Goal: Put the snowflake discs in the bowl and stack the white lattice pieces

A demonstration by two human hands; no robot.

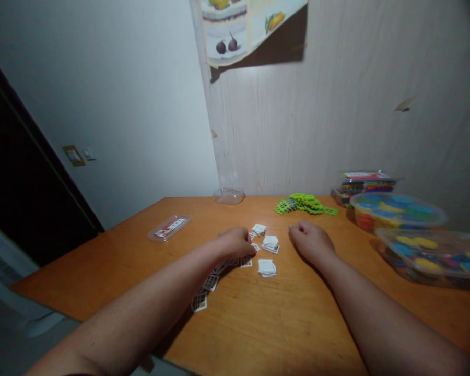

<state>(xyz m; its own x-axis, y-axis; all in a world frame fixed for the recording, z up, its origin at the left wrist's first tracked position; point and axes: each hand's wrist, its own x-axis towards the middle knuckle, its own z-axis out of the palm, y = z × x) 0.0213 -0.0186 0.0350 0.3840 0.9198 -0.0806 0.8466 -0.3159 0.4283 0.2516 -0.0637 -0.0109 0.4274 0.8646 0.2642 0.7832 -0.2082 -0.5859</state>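
My left hand [238, 243] is closed, with its fingertips pinching at a small white openwork piece [255, 246]. More flat white grid-patterned pieces [210, 282] lie in a curved, overlapping row below that hand and forearm, which partly hide them. Just right of my left hand are three small stacks of white pieces: a far stack [259, 228], a middle stack [270, 243] and a near stack [267, 267]. My right hand [312, 242] rests on the table in a loose fist, right of the stacks and apart from them; nothing shows in it.
A heap of bright green lattice pieces [305, 204] lies at the table's back. Clear tubs of colourful pieces [399, 210] [434, 253] and a packed clear box [366, 183] stand at right. A labelled clear lid [169, 228] and a clear container [229, 196] lie left.
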